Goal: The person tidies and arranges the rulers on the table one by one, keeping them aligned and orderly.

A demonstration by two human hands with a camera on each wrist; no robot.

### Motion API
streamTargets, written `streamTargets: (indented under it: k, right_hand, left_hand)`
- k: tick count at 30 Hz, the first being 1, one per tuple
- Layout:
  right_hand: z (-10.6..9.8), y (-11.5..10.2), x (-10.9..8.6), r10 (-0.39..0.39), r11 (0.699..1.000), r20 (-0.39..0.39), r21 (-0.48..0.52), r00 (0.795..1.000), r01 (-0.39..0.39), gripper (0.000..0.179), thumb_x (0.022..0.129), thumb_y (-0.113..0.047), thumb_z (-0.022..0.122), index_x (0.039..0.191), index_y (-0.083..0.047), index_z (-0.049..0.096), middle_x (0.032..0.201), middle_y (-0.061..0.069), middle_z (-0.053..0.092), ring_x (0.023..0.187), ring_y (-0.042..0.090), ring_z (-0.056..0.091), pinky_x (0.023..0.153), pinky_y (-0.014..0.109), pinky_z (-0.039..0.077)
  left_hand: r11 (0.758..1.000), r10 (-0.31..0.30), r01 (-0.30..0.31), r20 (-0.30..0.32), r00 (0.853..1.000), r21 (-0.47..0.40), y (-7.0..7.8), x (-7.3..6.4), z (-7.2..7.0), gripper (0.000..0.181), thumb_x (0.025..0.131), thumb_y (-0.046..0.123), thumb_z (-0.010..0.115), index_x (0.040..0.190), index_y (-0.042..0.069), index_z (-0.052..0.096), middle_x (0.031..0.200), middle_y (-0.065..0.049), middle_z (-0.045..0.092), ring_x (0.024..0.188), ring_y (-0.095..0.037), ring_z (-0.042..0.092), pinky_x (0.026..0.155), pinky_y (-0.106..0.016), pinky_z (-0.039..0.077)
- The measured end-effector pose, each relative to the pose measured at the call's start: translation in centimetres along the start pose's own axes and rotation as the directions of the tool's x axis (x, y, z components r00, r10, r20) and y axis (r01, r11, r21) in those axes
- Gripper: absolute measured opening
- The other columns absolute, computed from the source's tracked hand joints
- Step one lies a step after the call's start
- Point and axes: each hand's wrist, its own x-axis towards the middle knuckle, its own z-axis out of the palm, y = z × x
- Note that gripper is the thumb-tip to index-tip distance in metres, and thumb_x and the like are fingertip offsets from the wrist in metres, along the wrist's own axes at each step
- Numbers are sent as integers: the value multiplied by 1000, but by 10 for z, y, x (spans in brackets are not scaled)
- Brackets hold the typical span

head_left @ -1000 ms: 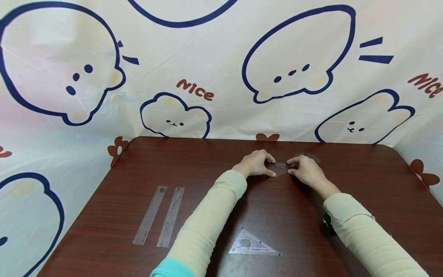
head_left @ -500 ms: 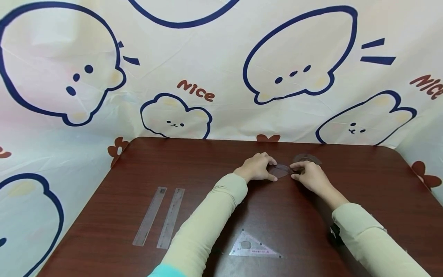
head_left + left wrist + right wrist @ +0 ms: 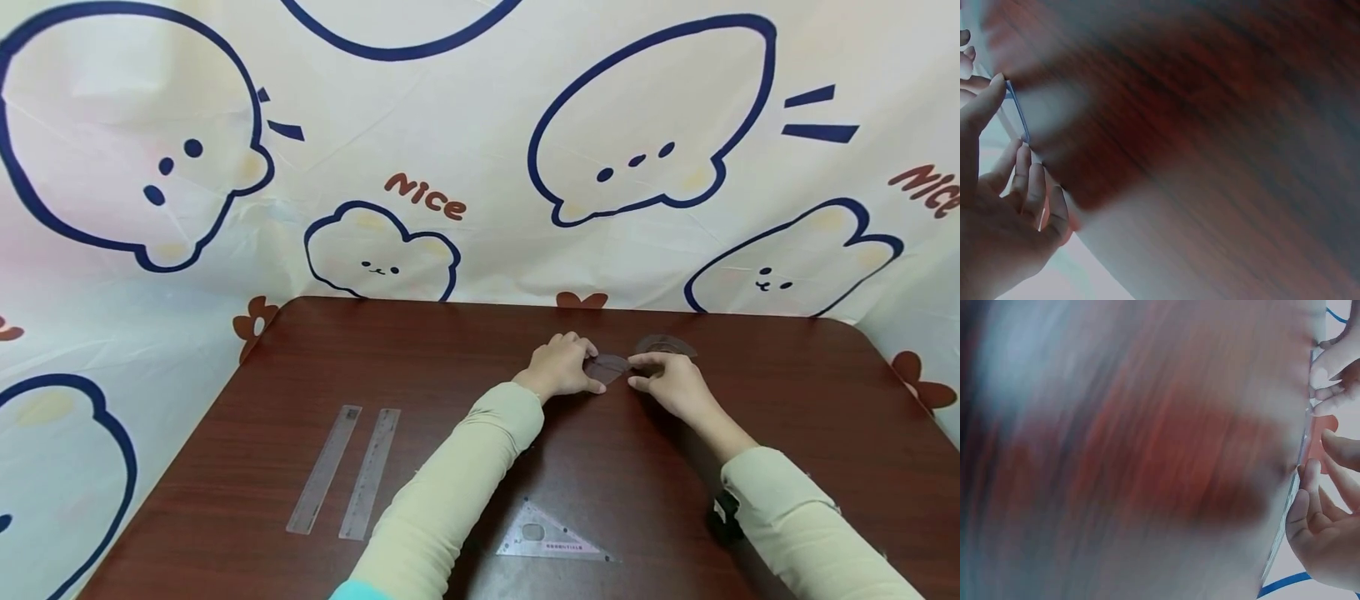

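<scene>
A small clear plastic piece (image 3: 609,367), pointed at the right and marked with a curved line, lies near the table's far side. My left hand (image 3: 558,367) holds its left side between thumb and fingertips; in the left wrist view its bluish edge (image 3: 1018,112) spans thumb and fingers. At its right corner are the thumb and forefinger of my right hand (image 3: 678,387), spread slightly and pinching the tip. Just behind the right hand lies a clear protractor (image 3: 664,343), partly covered. The piece's exact kind is hard to tell.
Two clear rulers (image 3: 325,469) lie side by side on the left of the brown table (image 3: 247,442). A clear set square (image 3: 551,533) lies near the front middle. A patterned cloth (image 3: 480,150) hangs behind the table.
Both hands have shifted slightly nearer and to the right with the clear piece. The right hand has uncovered more of the protractor. Over the last half second little has moved.
</scene>
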Motion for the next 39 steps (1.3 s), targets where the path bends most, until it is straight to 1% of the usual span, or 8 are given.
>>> streamTargets:
  k: [3, 6, 11, 17, 24, 29, 32, 39]
  right_hand:
    - [0, -2, -1, 12, 1000, -7, 27, 1000, -11, 39, 94, -14, 68, 129, 2, 63, 127, 27, 58, 78, 27, 59, 74, 39, 45]
    - [0, -4, -3, 42, 996, -2, 75, 999, -42, 41, 94, -16, 68, 131, 2, 62, 141, 29, 48, 108, 38, 57, 89, 46, 43]
    - [2, -9, -6, 107, 975, 23, 194, 994, -110, 46, 95, -18, 67, 136, 1, 58, 144, 27, 44, 113, 43, 52, 85, 45, 45]
    - [3, -12, -7, 107, 983, 20, 149, 994, -109, 49, 95, -18, 67, 138, 1, 54, 149, 29, 37, 136, 46, 34, 101, 56, 37]
    - [6, -11, -5, 101, 991, 15, 84, 995, -102, 49, 95, -20, 68, 138, 0, 56, 146, 30, 40, 120, 41, 49, 86, 45, 43]
    - [5, -10, -4, 100, 987, 16, 122, 995, -101, 49, 95, -19, 67, 138, 1, 55, 146, 30, 41, 108, 36, 53, 79, 40, 44]
    - [3, -11, -4, 124, 970, 40, 204, 991, -130, 52, 96, -19, 65, 141, 2, 51, 146, 27, 43, 103, 30, 56, 77, 34, 47]
    - [0, -11, -2, 186, 893, 114, 396, 976, -217, 61, 99, -20, 62, 150, 0, 38, 148, 22, 44, 100, 7, 57, 76, 23, 49]
  left_hand:
    - [1000, -15, 15, -4, 1000, -5, 0, 0, 0, 58, 84, 54, 74, 133, 24, 59, 124, 4, 54, 114, -15, 49, 87, -32, 44]
    - [1000, -23, 23, -4, 1000, -14, 0, 0, 0, 58, 84, 53, 74, 132, 24, 59, 124, 4, 54, 114, -15, 49, 87, -32, 44]
    - [999, -33, 33, -8, 999, -35, 0, 1, 0, 59, 83, 53, 76, 132, 24, 60, 124, 5, 55, 113, -15, 50, 89, -32, 44]
    - [998, -44, 44, -5, 999, -42, 2, 1, 0, 60, 82, 53, 77, 132, 24, 61, 124, 4, 56, 113, -16, 50, 90, -33, 44]
    - [998, -46, 45, -7, 999, -46, 1, 2, 1, 61, 82, 53, 77, 132, 24, 61, 124, 4, 55, 114, -15, 50, 91, -33, 43]
    - [998, -41, 40, -9, 999, -48, 2, 1, -1, 61, 82, 53, 77, 132, 23, 61, 124, 4, 56, 114, -16, 50, 91, -34, 44]
    - [998, -41, 41, -8, 999, -47, 2, 1, -1, 61, 82, 52, 77, 132, 23, 61, 124, 3, 56, 113, -16, 51, 90, -33, 44]
    - [999, -37, 37, -6, 999, -40, 2, 3, 2, 64, 82, 53, 77, 136, 23, 59, 126, 3, 55, 113, -16, 50, 88, -33, 44]
